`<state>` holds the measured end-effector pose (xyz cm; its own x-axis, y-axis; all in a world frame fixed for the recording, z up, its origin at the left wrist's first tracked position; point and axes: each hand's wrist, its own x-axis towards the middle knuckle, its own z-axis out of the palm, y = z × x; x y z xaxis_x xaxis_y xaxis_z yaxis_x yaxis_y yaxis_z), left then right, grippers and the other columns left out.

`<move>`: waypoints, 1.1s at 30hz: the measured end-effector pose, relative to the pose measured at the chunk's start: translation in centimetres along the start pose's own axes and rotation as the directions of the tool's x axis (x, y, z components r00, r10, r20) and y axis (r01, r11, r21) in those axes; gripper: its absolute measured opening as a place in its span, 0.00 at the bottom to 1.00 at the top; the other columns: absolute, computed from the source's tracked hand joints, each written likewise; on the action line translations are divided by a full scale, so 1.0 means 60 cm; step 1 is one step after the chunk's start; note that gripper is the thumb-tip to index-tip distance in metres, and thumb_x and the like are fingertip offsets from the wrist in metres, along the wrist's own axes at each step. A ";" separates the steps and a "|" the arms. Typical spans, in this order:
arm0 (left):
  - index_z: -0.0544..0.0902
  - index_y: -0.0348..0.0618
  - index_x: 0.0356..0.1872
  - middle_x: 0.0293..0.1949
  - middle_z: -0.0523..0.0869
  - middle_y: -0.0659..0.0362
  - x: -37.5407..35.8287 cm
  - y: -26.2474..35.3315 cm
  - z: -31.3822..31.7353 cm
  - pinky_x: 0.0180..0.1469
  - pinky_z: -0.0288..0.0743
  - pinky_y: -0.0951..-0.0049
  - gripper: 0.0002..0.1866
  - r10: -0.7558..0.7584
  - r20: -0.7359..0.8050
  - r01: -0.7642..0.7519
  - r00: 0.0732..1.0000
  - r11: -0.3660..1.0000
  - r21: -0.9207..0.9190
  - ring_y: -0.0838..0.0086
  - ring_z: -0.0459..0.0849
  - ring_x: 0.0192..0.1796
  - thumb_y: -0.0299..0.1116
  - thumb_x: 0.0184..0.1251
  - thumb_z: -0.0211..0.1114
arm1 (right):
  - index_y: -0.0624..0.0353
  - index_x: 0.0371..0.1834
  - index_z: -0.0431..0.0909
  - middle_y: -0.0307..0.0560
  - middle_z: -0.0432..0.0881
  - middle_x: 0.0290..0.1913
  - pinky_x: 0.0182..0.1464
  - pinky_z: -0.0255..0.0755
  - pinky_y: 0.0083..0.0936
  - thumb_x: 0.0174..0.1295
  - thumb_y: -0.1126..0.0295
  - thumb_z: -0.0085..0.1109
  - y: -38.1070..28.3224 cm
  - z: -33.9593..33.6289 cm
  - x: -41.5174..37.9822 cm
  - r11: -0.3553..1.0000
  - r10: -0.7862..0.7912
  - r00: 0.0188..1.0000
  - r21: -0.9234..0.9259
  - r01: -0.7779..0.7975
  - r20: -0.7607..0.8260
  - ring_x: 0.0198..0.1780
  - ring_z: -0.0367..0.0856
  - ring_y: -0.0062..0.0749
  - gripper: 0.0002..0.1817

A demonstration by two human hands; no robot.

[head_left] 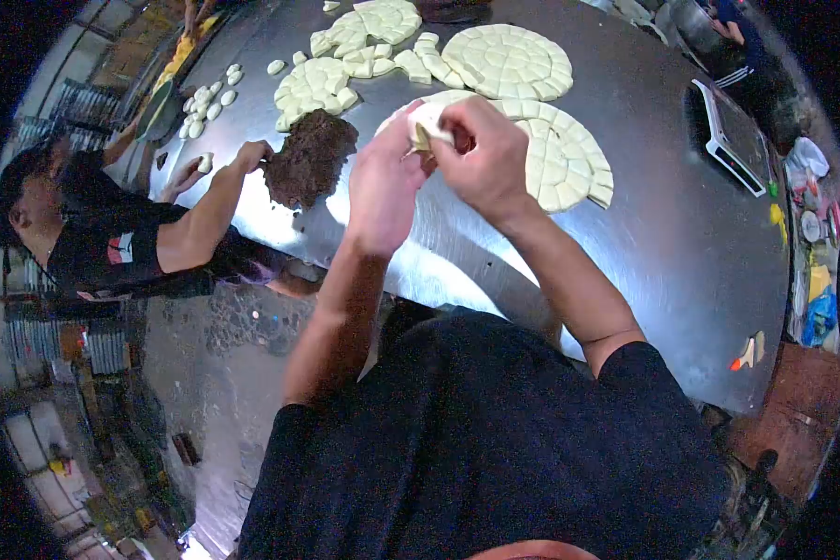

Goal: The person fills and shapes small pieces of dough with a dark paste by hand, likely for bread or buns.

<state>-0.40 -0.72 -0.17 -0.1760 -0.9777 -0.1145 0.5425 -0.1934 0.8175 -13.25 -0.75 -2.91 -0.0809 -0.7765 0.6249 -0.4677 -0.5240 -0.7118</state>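
The dough (428,115) is held between both hands: at 1 o'clock from the left hand (383,191) and at 11 o'clock from the right hand (485,154). The left hand's fingers close round it from below; the right hand is curled in, fingers and thumb pressed together on it. Its long axis cannot be told, being mostly hidden by the fingers. The brown pile (308,159) sits on the worktop (663,261) at 10 o'clock from the left hand, clearly the nearer one, with a co-worker's hand (255,157) at its 9 o'clock edge. A cut round (565,154) lies at 3 o'clock from the right hand.
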 end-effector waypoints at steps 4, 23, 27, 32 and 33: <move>0.69 0.32 0.64 0.45 0.82 0.59 -0.002 -0.002 -0.034 0.45 0.74 0.76 0.22 0.131 0.040 -0.137 0.991 0.958 0.254 0.79 0.80 0.41 0.31 0.74 0.55 | 0.58 0.37 0.77 0.44 0.77 0.33 0.31 0.74 0.26 0.45 0.78 0.66 -0.018 0.018 -0.020 0.937 -0.349 0.935 -0.042 0.347 -0.068 0.30 0.79 0.36 0.13; 0.81 0.36 0.41 0.30 0.80 0.65 0.002 0.025 0.011 0.32 0.66 0.83 0.20 -0.026 0.091 -0.005 0.995 0.946 0.324 0.87 0.73 0.29 0.44 0.77 0.50 | 0.57 0.35 0.77 0.44 0.73 0.28 0.32 0.70 0.34 0.42 0.77 0.68 -0.019 -0.005 0.012 0.867 -0.444 0.893 -0.282 0.410 -0.068 0.29 0.75 0.40 0.14; 0.81 0.31 0.39 0.33 0.84 0.57 0.002 0.014 -0.005 0.39 0.77 0.77 0.21 0.071 0.103 -0.100 0.992 0.946 0.307 0.78 0.81 0.33 0.40 0.78 0.46 | 0.58 0.36 0.78 0.43 0.76 0.29 0.37 0.75 0.25 0.44 0.81 0.70 -0.043 -0.017 -0.011 0.940 -0.326 0.936 -0.154 0.305 -0.132 0.36 0.80 0.32 0.15; 0.80 0.32 0.38 0.30 0.82 0.60 -0.011 -0.018 0.009 0.39 0.76 0.76 0.20 -0.060 0.088 0.011 0.994 0.880 0.474 0.79 0.79 0.32 0.38 0.79 0.44 | 0.57 0.33 0.79 0.43 0.76 0.31 0.37 0.72 0.33 0.43 0.76 0.66 0.001 -0.010 -0.029 0.931 -0.294 0.950 -0.257 0.259 -0.107 0.32 0.76 0.39 0.11; 0.80 0.33 0.37 0.29 0.81 0.61 -0.013 -0.025 0.005 0.38 0.75 0.75 0.20 -0.121 0.042 0.090 0.992 0.890 0.447 0.79 0.78 0.32 0.38 0.79 0.44 | 0.57 0.33 0.79 0.43 0.76 0.31 0.37 0.72 0.33 0.43 0.76 0.66 0.001 -0.014 -0.034 0.933 -0.285 0.952 -0.258 0.249 -0.111 0.32 0.76 0.39 0.11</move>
<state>-1.31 0.36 -1.12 -0.2748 -0.9427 -0.1892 0.1002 -0.2238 0.9695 -13.85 1.10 -3.98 -0.0415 -0.5514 0.8332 -0.6841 -0.5921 -0.4259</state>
